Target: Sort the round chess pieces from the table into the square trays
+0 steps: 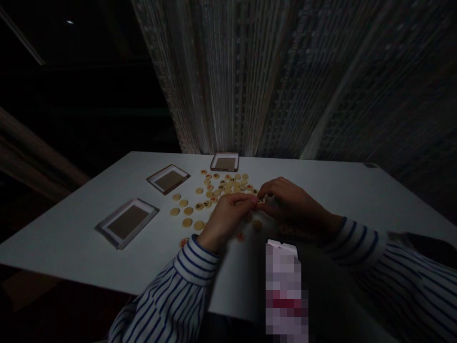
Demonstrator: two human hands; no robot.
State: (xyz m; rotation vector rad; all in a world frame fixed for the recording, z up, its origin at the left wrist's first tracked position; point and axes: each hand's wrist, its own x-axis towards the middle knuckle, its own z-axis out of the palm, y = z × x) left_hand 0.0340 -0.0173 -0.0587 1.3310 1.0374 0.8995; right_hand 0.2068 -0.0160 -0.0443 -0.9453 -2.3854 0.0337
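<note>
Round wooden xiangqi pieces (228,185) lie scattered over the middle of the white table, some showing red or black characters and others plain side up. Above the near right edge of this spread, my left hand (228,214) and my right hand (289,202) meet at the fingertips. Both are closed in a pinch on one small xiangqi piece (262,200), mostly covered by the fingers. One loose plain piece (257,225) rests just below my hands. Beside my left wrist is a red-marked piece (183,242).
Flat framed boxes with brown centres stand around the pieces: one at the back (224,162), one at the left (168,179), one nearer (127,223). A dark flat object (430,247) lies at the right. A string curtain (243,85) hangs behind the white table (71,238). The light is dim.
</note>
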